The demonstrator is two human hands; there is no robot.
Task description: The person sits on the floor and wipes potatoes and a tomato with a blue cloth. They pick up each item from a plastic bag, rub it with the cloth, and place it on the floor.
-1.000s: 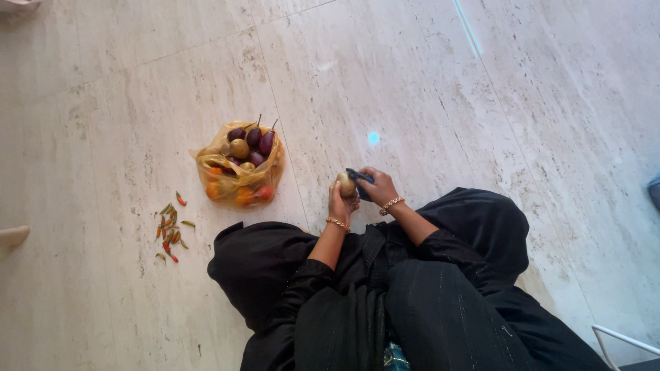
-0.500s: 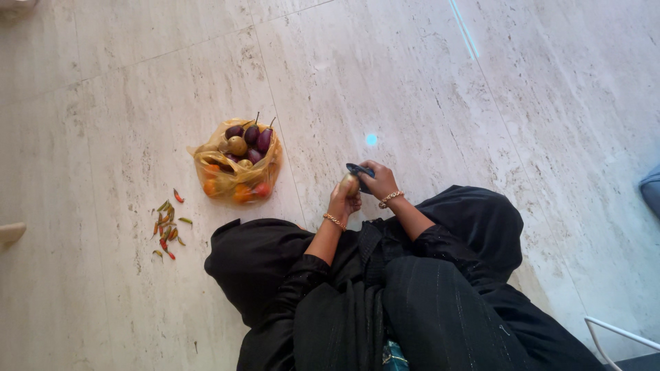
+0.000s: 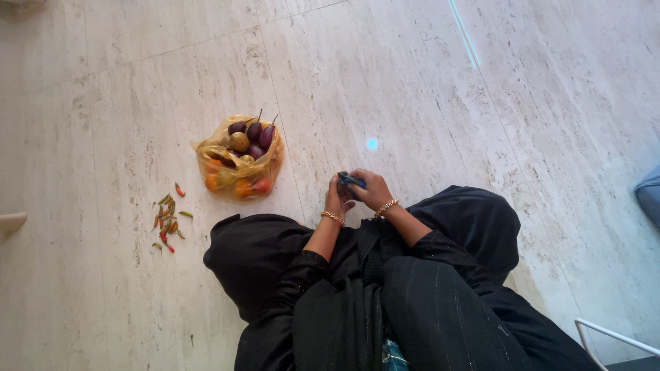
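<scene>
I sit on a pale stone floor in black clothing. My left hand [image 3: 336, 200] is curled around a small round yellowish vegetable, now mostly hidden by my fingers. My right hand [image 3: 372, 190] presses against it and grips a dark blue peeler [image 3: 350, 181] whose head lies over the vegetable. Both wrists wear gold bracelets. To the left stands a yellow plastic bag [image 3: 237, 172] with small purple eggplants, a brownish round vegetable and orange-red ones inside.
A small heap of green and red chillies [image 3: 168, 221] lies on the floor left of my knee. A white metal frame [image 3: 612, 334] shows at the bottom right, a blue-grey object [image 3: 652, 192] at the right edge, a pale object [image 3: 10, 223] at the left edge.
My hands have drawn closer together and lower toward my lap. The vegetable, clearly visible before, is now covered by my fingers and the peeler.
</scene>
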